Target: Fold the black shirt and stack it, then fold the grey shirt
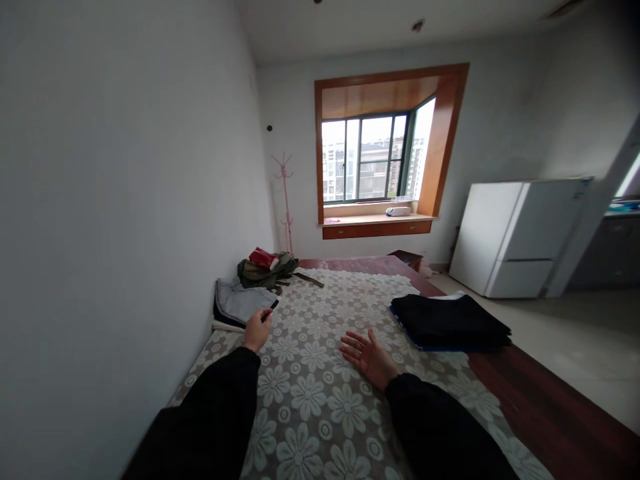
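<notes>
Firstly, beside the wall (125,187), a grey garment (243,303) was positioned on top of a small pile on the worktop (555,407). Its dark-trimmed right corner was pinched by the left hand (257,331), the grip being closed between thumb and fingers. Behind the garment, an olive backpack (253,272) was placed, with a red packet (260,257) set on it. Over the floral cloth (315,397), the right hand (371,359) was held with its grip released, fingers extended; contact with the cloth could not be determined. Further right, folded dark fabric (450,321) was stacked partly across the cloth's edge. Beyond the worktop, a white refrigerator (517,240) was located.
</notes>
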### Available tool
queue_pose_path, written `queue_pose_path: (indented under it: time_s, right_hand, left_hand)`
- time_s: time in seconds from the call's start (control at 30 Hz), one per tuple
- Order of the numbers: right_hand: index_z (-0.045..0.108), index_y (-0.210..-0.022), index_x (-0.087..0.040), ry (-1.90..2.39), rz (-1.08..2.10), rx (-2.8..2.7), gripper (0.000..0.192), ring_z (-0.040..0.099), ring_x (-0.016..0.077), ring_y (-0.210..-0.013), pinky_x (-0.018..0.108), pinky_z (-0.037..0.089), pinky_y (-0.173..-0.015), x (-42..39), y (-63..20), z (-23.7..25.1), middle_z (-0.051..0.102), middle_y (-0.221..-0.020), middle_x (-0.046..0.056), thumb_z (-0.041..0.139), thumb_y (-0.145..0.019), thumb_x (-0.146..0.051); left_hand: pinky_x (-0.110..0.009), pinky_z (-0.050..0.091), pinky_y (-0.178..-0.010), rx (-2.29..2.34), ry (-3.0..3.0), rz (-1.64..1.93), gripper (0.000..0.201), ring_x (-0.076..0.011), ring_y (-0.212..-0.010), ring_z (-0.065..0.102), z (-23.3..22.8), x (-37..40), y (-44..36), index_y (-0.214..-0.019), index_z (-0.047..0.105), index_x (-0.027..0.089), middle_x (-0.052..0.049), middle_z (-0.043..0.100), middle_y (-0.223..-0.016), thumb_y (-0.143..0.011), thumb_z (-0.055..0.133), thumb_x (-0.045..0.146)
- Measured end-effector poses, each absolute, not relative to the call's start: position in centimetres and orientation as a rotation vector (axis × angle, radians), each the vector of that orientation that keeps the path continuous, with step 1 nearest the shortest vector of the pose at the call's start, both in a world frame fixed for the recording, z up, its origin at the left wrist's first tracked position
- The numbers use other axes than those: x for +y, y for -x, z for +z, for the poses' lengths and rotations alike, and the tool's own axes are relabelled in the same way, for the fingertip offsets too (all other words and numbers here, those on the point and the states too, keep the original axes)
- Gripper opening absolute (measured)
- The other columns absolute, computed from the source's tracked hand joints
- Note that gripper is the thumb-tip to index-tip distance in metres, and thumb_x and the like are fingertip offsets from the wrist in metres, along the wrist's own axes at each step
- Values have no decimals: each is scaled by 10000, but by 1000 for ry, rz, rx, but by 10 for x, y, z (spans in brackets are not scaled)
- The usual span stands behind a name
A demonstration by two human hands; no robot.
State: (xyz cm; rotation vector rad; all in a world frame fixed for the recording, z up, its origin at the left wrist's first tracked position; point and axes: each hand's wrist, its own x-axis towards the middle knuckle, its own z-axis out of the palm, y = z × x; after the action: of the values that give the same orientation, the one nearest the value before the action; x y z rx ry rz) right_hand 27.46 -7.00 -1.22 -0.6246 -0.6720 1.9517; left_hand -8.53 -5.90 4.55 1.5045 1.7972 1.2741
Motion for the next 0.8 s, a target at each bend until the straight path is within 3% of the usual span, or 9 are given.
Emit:
queue_pose_path:
  time_s: [0.13,0.23,0.53,0.8]
  right_hand:
    - [643,-1115,-158,612,1958,-661,537,728,255,-965,388,556,-869,-72,-273,-11,732,-1098,149,467,-947,-638]
    - [642,-1089,-151,608,1955,-633,541,732,254,-945,376,559,-843,-72,-274,-11,737,-1066,151,490,-934,-647]
    - [630,-1089,-155,594,1946,-608,557,736,248,-912,370,565,-811,-69,-274,-16,744,-1008,137,489,-925,-668]
    - [617,-1072,-165,600,1952,-643,503,740,230,-872,367,565,-809,-70,-272,-16,741,-981,125,495,-939,-634]
  left_hand:
    - [-463,333,-1130,2055,-1716,1096,371,-288,-1313,508,52,-42,124,-1146,654,172,-147,626,-1351,-786,693,254]
    - [-411,366,-1091,2170,-1830,929,370,-299,-1234,579,48,-42,136,-1120,681,174,-150,689,-1264,-757,700,243]
    - [-321,471,-909,2368,-1923,701,327,-274,-1099,674,51,-41,146,-1061,724,191,-117,761,-1139,-882,556,408]
    - [-360,459,-827,2374,-1864,899,332,-305,-956,694,88,-48,124,-985,710,168,-156,770,-952,-934,422,326]
